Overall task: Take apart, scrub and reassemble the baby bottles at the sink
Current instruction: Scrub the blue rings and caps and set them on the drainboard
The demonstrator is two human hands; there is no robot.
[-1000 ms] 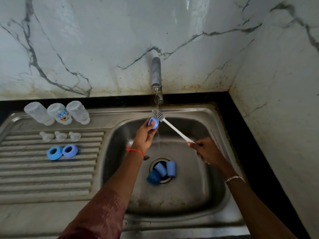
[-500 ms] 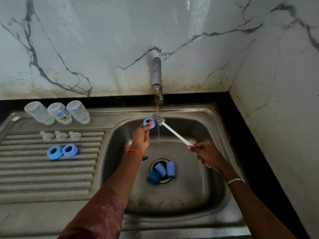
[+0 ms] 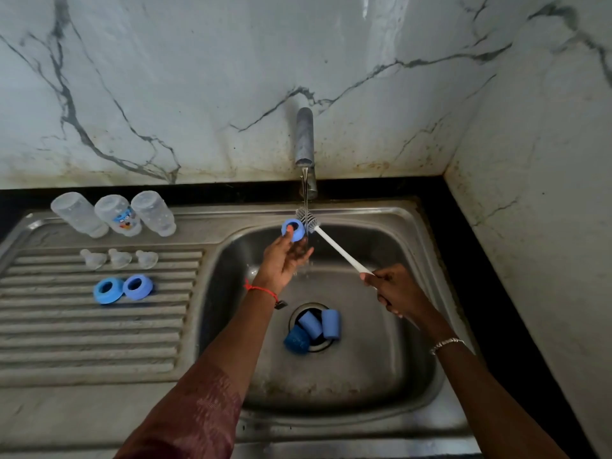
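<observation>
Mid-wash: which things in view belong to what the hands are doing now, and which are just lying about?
In use: blue screw ring, held by the left hand; bottle brush, gripped by the right hand; running tap.

Lying about, all bottle parts: three clear bottles, three teats, two blue rings on the drainboard; three blue caps by the sink drain.

Items by count: bottles (image 3: 117,215), three; nipples (image 3: 120,259), three; rings (image 3: 107,290), three, counting the ring (image 3: 293,229) in the left hand (image 3: 281,260); caps (image 3: 310,325), three; brush (image 3: 337,250), one, in the right hand (image 3: 394,289); tap (image 3: 304,140), one; sink (image 3: 364,210), one; bracelet (image 3: 445,344), one; red wrist thread (image 3: 261,291), one
</observation>
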